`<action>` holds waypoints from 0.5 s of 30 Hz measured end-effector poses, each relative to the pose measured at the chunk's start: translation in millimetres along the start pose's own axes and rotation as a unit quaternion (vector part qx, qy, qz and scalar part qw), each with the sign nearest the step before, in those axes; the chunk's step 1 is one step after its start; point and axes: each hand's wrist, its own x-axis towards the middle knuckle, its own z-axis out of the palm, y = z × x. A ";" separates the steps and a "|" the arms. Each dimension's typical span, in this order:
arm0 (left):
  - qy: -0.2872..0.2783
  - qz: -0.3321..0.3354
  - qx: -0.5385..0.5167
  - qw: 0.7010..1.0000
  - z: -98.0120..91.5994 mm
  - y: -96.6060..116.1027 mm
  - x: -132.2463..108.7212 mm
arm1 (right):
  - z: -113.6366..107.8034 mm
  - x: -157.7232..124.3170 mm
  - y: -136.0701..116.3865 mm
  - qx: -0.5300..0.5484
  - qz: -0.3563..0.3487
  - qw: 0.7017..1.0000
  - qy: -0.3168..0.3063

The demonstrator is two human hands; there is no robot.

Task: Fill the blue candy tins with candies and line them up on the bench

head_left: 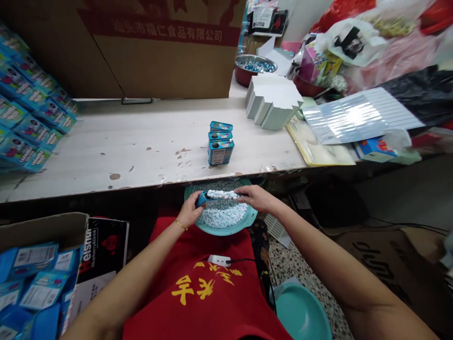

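Small blue box meets a line of white pellets above the basin

The step in hand looks like bringing loose pellets to the dark hole in a small box. The left grip (190,210) is closed around a small blue box (202,199), which lies tilted in the fingers, its dark hole toward the right grip (255,197). Between the two grips runs a short line of white pellets (222,194), reaching from the box to the right fingertips. Those fingers touch the far end of the line; whether they clasp anything beneath it, I cannot tell.

Directly below both grips sits a teal basin (224,231) with many more pellets in it, above the person's red apron (226,293). Just beyond the grips, on the table (159,141), three blue boxes (221,153) stand in a close row, and one pellet appears to rest on the nearest. To the left of the left grip, a carton (44,225) holds many more blue packages.

As a judgement, the next move calls for a steady left hold with the hole kept against the line, and light, level right fingers. The likely slip is pellets spilling off the side, though the basin underneath should catch most.
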 end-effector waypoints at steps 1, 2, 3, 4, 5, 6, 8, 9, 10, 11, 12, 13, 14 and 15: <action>0.001 0.014 0.009 1.000 3.5 -0.3 1.3 | -2.7 0.8 -5.5 -0.040 0.005 0.999 -0.010; 0.002 0.026 0.015 1.000 6.3 -0.6 2.0 | -4.9 1.8 -11.1 -0.083 0.011 0.996 -0.017; 0.002 0.035 0.021 0.999 8.6 -1.0 2.3 | -6.7 2.9 -16.9 -0.125 0.019 0.992 -0.022; 0.002 0.042 0.027 0.999 10.3 -1.3 2.1 | -8.3 4.2 -22.8 -0.164 0.029 0.986 -0.027; 0.001 0.047 0.031 0.998 11.8 -1.5 1.8 | -9.5 5.7 -28.8 -0.198 0.037 0.979 -0.032; 0.000 0.052 0.035 0.998 13.2 -1.6 1.4 | -10.4 7.3 -34.9 -0.228 0.043 0.972 -0.040; -0.002 0.060 0.043 0.997 15.9 -1.9 0.7 | -10.8 11.2 -47.2 -0.276 0.052 0.958 -0.059; -0.001 0.062 0.046 0.997 17.2 -2.1 0.5 | -10.1 13.5 -53.2 -0.295 0.053 0.952 -0.066; 0.001 0.062 0.048 0.997 18.5 -2.5 0.4 | -9.0 15.8 -58.9 -0.309 0.053 0.947 -0.071; 0.001 0.061 0.050 0.997 19.6 -3.1 0.3 | -7.4 18.1 -64.2 -0.318 0.053 0.944 -0.074; 0.002 0.059 0.052 0.997 20.6 -4.0 0.4 | -5.7 20.3 -69.1 -0.323 0.053 0.942 -0.074; 0.003 0.058 0.054 0.997 21.5 -5.0 0.6 | -3.9 22.3 -73.4 -0.324 0.053 0.942 -0.074; 0.002 0.058 0.056 0.997 22.2 -6.2 0.9 | -2.5 23.9 -77.1 -0.322 0.053 0.942 -0.073; 0.002 0.057 0.059 0.997 22.8 -7.6 1.3 | -1.7 24.8 -79.8 -0.319 0.054 0.943 -0.072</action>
